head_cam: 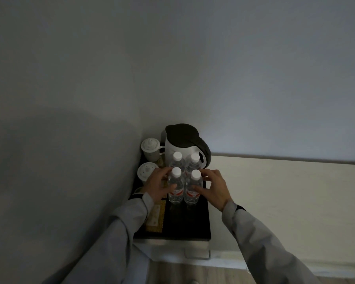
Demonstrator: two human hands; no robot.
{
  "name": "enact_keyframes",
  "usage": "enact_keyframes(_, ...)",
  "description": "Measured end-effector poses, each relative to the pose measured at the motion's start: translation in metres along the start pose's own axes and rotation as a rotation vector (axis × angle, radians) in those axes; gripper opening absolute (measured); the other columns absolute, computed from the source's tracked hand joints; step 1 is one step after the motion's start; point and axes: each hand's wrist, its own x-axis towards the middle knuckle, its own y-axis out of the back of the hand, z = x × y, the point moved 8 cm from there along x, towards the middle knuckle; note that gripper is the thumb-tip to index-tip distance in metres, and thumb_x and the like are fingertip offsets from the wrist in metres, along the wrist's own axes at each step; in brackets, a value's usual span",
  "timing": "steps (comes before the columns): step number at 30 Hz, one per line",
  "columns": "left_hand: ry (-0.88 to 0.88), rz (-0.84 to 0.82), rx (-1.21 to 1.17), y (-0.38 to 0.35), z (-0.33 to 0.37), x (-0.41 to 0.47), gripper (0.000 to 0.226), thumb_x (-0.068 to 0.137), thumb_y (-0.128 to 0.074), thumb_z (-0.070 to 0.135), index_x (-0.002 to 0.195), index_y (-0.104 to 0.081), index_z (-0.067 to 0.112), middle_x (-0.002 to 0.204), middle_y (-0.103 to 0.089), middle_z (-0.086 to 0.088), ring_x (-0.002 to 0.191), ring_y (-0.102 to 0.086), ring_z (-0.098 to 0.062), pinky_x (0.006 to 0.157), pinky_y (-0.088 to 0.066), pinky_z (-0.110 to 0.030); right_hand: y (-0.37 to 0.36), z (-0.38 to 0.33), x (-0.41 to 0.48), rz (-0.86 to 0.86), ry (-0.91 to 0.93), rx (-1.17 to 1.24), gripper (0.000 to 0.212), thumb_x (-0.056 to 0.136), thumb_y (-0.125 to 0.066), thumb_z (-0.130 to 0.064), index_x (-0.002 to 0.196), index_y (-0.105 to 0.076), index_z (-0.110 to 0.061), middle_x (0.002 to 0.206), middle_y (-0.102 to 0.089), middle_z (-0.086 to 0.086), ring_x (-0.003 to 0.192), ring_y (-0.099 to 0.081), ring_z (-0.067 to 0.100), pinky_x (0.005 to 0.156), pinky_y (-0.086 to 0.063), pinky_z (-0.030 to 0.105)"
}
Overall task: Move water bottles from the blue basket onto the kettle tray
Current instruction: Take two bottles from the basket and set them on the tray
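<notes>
Several clear water bottles with white caps stand upright in a tight block on the dark kettle tray (195, 226), in front of the white kettle (178, 149) with its dark lid. My left hand (159, 186) wraps around the front left bottle (175, 188). Beside it, the front right bottle (193, 189) has my right hand (212, 186) around it. Two more bottles (177, 160) stand behind these, against the kettle. The blue basket is not in view.
Two lidded white cups (150, 148) (146, 171) stand along the tray's left edge beside the wall. A patterned packet (155, 217) lies on the tray's front left. The tray sits on a small stand in a room corner; a pale surface extends to the right.
</notes>
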Motion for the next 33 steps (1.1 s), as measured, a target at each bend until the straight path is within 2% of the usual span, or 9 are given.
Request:
enact_keyframes(2, -0.001, 0.01, 0.0, 0.0012, 0.0004, -0.0003, 0.057, 0.083, -0.076, 0.018, 0.134, -0.052, 0.012, 0.12, -0.056, -0.018, 0.113, -0.058, -0.028, 0.101, -0.048, -0.042, 0.0013, -0.0013, 0.0001, 0.004, 0.01, -0.013, 0.052, 0.073, -0.082, -0.036, 0.119, -0.06, -0.037, 0.111, -0.051, -0.001, 0.094, -0.057, 0.008, 0.083, -0.041, 0.001)
enact_keyframes(4, 0.007, 0.011, -0.001, 0.0006, 0.001, 0.0, 0.055, 0.083, -0.075, 0.02, 0.133, -0.053, 0.013, 0.12, -0.056, -0.018, 0.113, -0.058, -0.029, 0.101, -0.048, -0.042, 0.0017, -0.0036, 0.0, 0.002, 0.019, -0.016, 0.051, 0.075, -0.082, -0.031, 0.12, -0.059, -0.038, 0.11, -0.051, 0.0, 0.096, -0.058, 0.012, 0.087, -0.042, 0.006)
enact_keyframes(7, 0.018, 0.011, -0.003, -0.0009, 0.0012, 0.0014, 0.052, 0.084, -0.074, 0.021, 0.132, -0.054, 0.014, 0.12, -0.056, -0.017, 0.113, -0.058, -0.029, 0.101, -0.049, -0.043, 0.0002, -0.0076, -0.0011, -0.003, 0.035, -0.004, 0.049, 0.077, -0.081, -0.028, 0.118, -0.057, -0.041, 0.105, -0.051, -0.004, 0.102, -0.058, 0.018, 0.094, -0.05, 0.025)
enact_keyframes(10, 0.024, 0.016, -0.003, -0.0017, 0.0005, 0.0019, 0.05, 0.084, -0.074, 0.021, 0.13, -0.055, 0.014, 0.12, -0.056, -0.017, 0.112, -0.059, -0.029, 0.101, -0.05, -0.046, -0.0028, -0.0083, -0.0023, -0.015, 0.038, -0.007, 0.046, 0.079, -0.08, -0.03, 0.121, -0.06, -0.035, 0.101, -0.049, -0.012, 0.105, -0.057, 0.024, 0.095, -0.05, 0.033)
enact_keyframes(15, 0.036, 0.024, -0.007, -0.0023, -0.0021, 0.0027, 0.049, 0.084, -0.075, 0.022, 0.129, -0.056, 0.015, 0.119, -0.056, -0.016, 0.111, -0.059, -0.028, 0.1, -0.05, -0.046, -0.0033, -0.0071, -0.0016, -0.012, 0.018, -0.016, 0.048, 0.08, -0.079, -0.029, 0.124, -0.06, -0.03, 0.106, -0.051, 0.001, 0.105, -0.059, 0.025, 0.096, -0.05, 0.031)
enact_keyframes(26, 0.046, 0.023, -0.012, -0.0027, -0.0029, 0.0034, 0.05, 0.085, -0.073, 0.021, 0.131, -0.055, 0.013, 0.122, -0.055, -0.016, 0.114, -0.058, -0.028, 0.101, -0.05, -0.045, -0.0038, -0.0083, -0.003, -0.016, -0.008, -0.017, 0.048, 0.081, -0.078, -0.032, 0.124, -0.06, -0.03, 0.105, -0.05, -0.002, 0.106, -0.059, 0.026, 0.097, -0.052, 0.037)
enact_keyframes(33, 0.033, 0.011, 0.011, -0.0021, 0.0007, 0.0027, 0.047, 0.086, -0.072, 0.02, 0.129, -0.056, 0.012, 0.119, -0.057, -0.015, 0.112, -0.059, -0.027, 0.1, -0.051, -0.045, -0.0029, -0.0104, -0.0036, -0.032, -0.012, -0.027, 0.048, 0.08, -0.078, -0.032, 0.124, -0.059, -0.031, 0.105, -0.049, -0.003, 0.104, -0.058, 0.023, 0.097, -0.05, 0.033)
